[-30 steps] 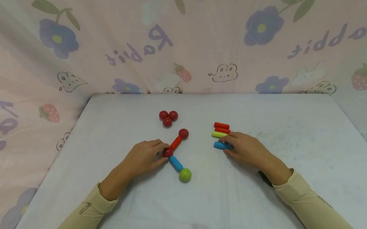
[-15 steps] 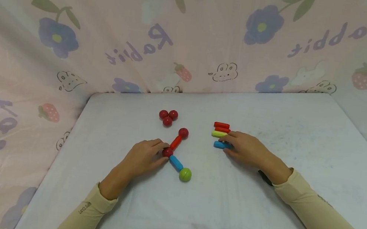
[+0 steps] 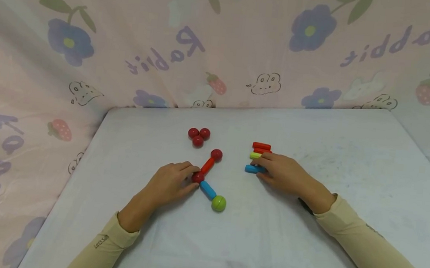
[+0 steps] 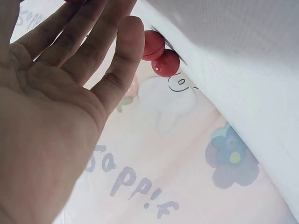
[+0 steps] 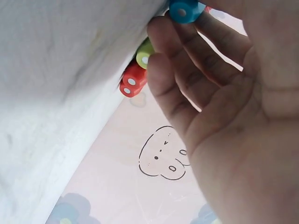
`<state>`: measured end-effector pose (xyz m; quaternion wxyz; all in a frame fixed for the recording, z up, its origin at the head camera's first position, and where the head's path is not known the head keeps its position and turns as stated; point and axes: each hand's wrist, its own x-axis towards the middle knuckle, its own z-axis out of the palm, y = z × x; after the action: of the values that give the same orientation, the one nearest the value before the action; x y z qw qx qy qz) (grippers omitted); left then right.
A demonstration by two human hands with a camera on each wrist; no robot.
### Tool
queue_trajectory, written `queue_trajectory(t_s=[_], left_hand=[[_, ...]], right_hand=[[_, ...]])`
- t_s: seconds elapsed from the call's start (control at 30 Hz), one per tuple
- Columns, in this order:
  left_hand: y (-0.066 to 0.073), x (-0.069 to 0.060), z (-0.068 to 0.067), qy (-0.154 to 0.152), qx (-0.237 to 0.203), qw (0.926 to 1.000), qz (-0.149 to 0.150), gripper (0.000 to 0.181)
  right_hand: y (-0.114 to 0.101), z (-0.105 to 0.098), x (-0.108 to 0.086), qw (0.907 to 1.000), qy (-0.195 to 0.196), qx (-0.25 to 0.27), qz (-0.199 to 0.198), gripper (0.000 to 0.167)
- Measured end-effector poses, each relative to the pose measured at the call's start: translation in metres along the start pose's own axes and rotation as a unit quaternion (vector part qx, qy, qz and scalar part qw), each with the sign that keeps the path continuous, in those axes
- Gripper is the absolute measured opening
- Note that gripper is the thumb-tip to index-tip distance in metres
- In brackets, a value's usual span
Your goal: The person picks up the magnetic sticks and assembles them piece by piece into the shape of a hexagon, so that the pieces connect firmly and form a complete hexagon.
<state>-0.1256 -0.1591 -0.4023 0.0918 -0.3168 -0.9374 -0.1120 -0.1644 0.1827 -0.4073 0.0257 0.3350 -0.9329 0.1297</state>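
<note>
R hand w/ blue rod shifted slightly L.

On table: ball-and-stick V left of middle, opening right, corner ball at left hand. Three loose balls clustered behind it. Right of it, three sticks side by side; lone stick in front of them, at right hand.

Left hand: pinches red ball. Red rod off it at 1 o'clock, blue rod at 4. Right hand: pinches loose blue rod.
</note>
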Motion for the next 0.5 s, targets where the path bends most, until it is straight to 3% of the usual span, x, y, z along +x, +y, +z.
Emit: queue_trajectory(t_s=[0.5], left_hand=[[0.0026,0.0003,-0.0024,-0.008,-0.002,0.9999,-0.007,0.038]], right_hand=[[-0.0016,-0.0034,0.0002,1.0000,0.006,-0.005,0.004,0.034]])
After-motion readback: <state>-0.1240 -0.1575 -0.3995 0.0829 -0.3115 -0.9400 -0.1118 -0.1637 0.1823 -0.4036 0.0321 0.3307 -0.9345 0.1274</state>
